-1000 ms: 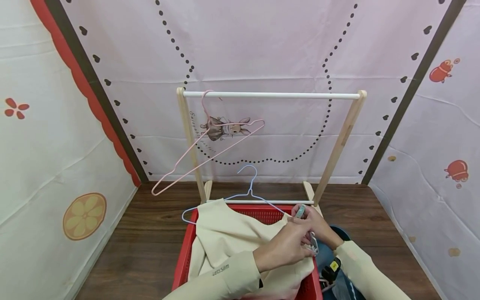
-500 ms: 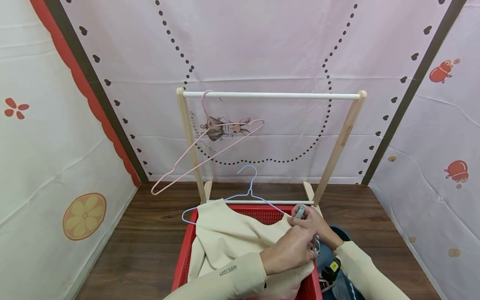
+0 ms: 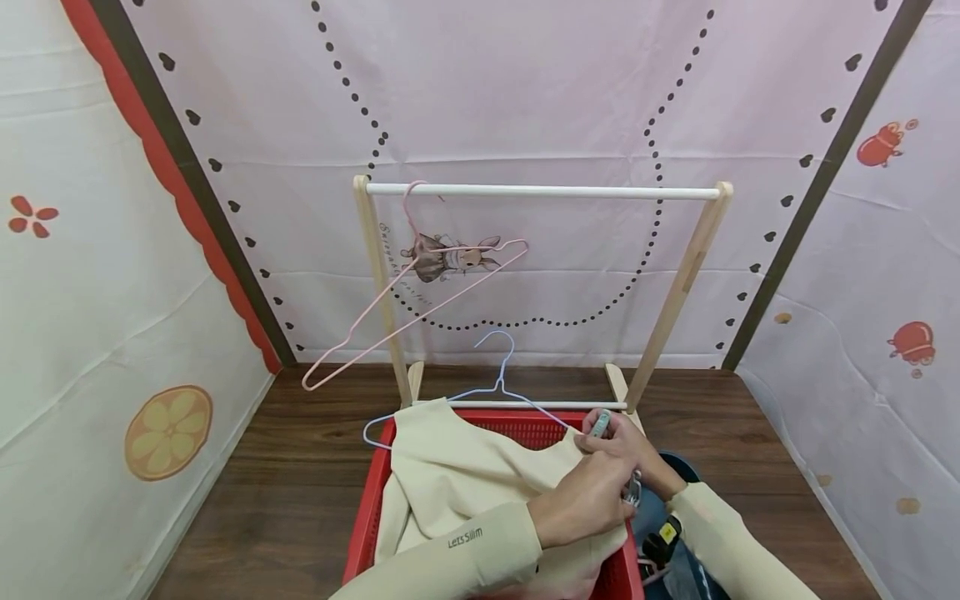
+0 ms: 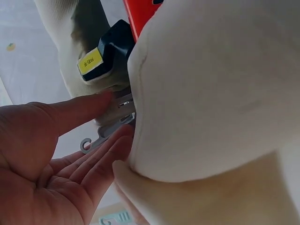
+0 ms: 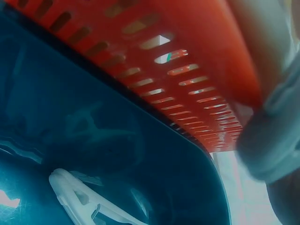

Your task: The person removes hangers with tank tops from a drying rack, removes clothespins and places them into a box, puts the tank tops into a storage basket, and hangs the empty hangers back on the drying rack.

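A cream garment hangs over a light-blue hanger, its body spread across a red basket. At the garment's right shoulder my right hand pinches a teal clothespin. Just in front of it, my left hand overlaps the cloth and holds a grey clothespin. The left wrist view shows that grey clothespin, with a hooked end, between the left thumb and fingers. Part of it is hidden behind the cream cloth.
Behind the basket stands a wooden rack with a white top rail; a pink hanger hangs from its left end. A dark blue bin sits right of the basket, with a white clothespin inside.
My left hand has shifted slightly right, toward the right hand, carrying the grey clothespin along. The right hand, the garment and both hangers stay nearly where they were.
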Demonstrator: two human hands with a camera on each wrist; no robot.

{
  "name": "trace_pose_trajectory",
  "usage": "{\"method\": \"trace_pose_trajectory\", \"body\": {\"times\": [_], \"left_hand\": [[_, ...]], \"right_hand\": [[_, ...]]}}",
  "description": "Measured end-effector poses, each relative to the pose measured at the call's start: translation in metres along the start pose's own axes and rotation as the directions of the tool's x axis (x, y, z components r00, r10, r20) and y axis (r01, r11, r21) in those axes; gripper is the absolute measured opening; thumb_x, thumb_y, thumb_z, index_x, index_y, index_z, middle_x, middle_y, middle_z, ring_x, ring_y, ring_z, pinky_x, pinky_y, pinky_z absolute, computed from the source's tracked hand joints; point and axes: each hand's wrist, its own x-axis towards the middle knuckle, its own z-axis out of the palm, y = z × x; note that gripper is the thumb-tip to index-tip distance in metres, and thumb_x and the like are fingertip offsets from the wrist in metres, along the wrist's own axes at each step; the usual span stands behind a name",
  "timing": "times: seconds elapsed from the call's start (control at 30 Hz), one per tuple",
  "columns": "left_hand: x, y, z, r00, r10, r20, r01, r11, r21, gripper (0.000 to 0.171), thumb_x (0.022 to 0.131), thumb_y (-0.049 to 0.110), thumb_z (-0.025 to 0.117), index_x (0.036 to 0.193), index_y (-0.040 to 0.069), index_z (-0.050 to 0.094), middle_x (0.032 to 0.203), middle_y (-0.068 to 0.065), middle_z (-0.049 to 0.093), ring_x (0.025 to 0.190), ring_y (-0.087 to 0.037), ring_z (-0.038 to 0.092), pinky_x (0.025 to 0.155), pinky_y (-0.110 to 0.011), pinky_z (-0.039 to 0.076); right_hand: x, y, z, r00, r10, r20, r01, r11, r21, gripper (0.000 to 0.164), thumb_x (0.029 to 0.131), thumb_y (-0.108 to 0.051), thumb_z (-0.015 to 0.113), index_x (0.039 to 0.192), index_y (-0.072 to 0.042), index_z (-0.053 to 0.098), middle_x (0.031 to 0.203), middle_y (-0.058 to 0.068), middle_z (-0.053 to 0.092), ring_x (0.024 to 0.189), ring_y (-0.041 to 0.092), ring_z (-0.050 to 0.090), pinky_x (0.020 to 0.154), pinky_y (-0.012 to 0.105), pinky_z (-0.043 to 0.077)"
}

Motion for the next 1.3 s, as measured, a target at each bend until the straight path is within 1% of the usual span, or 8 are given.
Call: {"method": "trace_pose_trajectory", "body": {"times": [0.3,0.47,0.7,0.8,0.9,1.0,1.13,1.3], "left_hand": [[-0.002,-0.002,0.0,1.0,-0.008,0.014,0.007,1.0,0.019,0.027,0.08,0.017,0.083,0.092,0.009,0.06,0.069,0.009,0.05,0.062,0.0,0.046,0.057,-0.011,0.033],[-0.004,-0.001,-0.003,1.0,0.01,0.006,-0.011,1.0,0.022,0.023,0.082,0.017,0.081,0.09,0.011,0.061,0.073,0.01,0.054,0.067,0.002,0.048,0.06,-0.009,0.035],[-0.008,0.0,-0.019,0.994,0.008,-0.111,-0.004,1.0,0.031,0.019,0.083,0.02,0.081,0.094,0.013,0.067,0.081,0.006,0.067,0.071,0.005,0.056,0.064,-0.006,0.039],[-0.01,-0.002,-0.028,0.99,-0.016,-0.14,0.02,0.999,0.032,0.018,0.085,0.021,0.079,0.097,0.012,0.068,0.085,0.004,0.07,0.074,0.002,0.059,0.066,-0.007,0.042],[-0.011,-0.006,-0.036,0.984,-0.055,-0.168,0.061,0.998,0.028,0.018,0.085,0.02,0.079,0.098,0.011,0.071,0.09,0.003,0.072,0.077,-0.001,0.064,0.067,-0.009,0.044],[-0.014,-0.011,-0.043,0.976,-0.086,-0.2,0.097,0.994,0.046,0.018,0.085,0.023,0.079,0.098,0.012,0.072,0.086,0.003,0.073,0.069,-0.003,0.061,0.06,-0.012,0.042],[-0.018,-0.021,-0.048,0.961,-0.111,-0.253,0.131,0.989,0.065,0.016,0.088,0.024,0.076,0.098,0.013,0.073,0.083,0.004,0.072,0.063,-0.004,0.056,0.053,-0.016,0.037],[-0.027,-0.033,-0.055,0.944,-0.167,-0.284,0.185,0.982,0.036,0.011,0.089,0.022,0.074,0.093,0.011,0.072,0.08,0.001,0.07,0.066,-0.007,0.058,0.055,-0.019,0.041]], "right_hand": [[-0.001,-0.002,0.002,0.999,0.036,0.001,-0.036,0.999,-0.005,0.021,0.093,-0.011,0.068,0.094,0.006,0.055,0.074,0.001,0.052,0.064,0.01,0.05,0.065,0.023,0.045],[-0.002,-0.002,0.001,0.999,0.041,0.003,-0.041,0.999,-0.01,0.021,0.093,-0.011,0.068,0.094,0.006,0.055,0.072,0.001,0.051,0.062,0.009,0.049,0.062,0.023,0.044],[-0.001,0.0,-0.002,0.996,-0.013,0.085,0.003,0.994,0.112,0.017,0.096,-0.003,0.058,0.095,0.012,0.05,0.065,-0.006,0.05,0.049,0.004,0.045,0.044,0.018,0.038],[0.0,0.005,-0.004,0.994,-0.028,0.107,0.015,0.992,0.127,0.008,0.096,0.002,0.054,0.096,0.009,0.05,0.065,-0.006,0.051,0.049,0.003,0.046,0.045,0.017,0.038],[0.0,0.007,-0.005,0.996,-0.029,0.088,0.023,0.997,0.07,0.005,0.095,0.003,0.056,0.097,0.005,0.052,0.071,-0.004,0.054,0.06,0.006,0.051,0.055,0.02,0.044],[0.0,0.008,-0.004,0.997,-0.028,0.07,0.025,0.999,0.034,0.009,0.094,-0.001,0.061,0.1,0.005,0.055,0.079,-0.002,0.057,0.07,0.008,0.054,0.065,0.023,0.047],[0.0,0.007,-0.002,0.999,-0.006,0.045,0.007,1.0,-0.007,0.013,0.094,-0.009,0.065,0.095,0.0,0.056,0.078,-0.001,0.057,0.066,0.007,0.053,0.06,0.022,0.046],[0.0,0.003,0.0,1.0,0.025,0.016,-0.025,0.999,-0.041,0.017,0.095,-0.015,0.068,0.091,-0.002,0.057,0.073,0.002,0.055,0.056,0.008,0.051,0.051,0.022,0.043]]}}
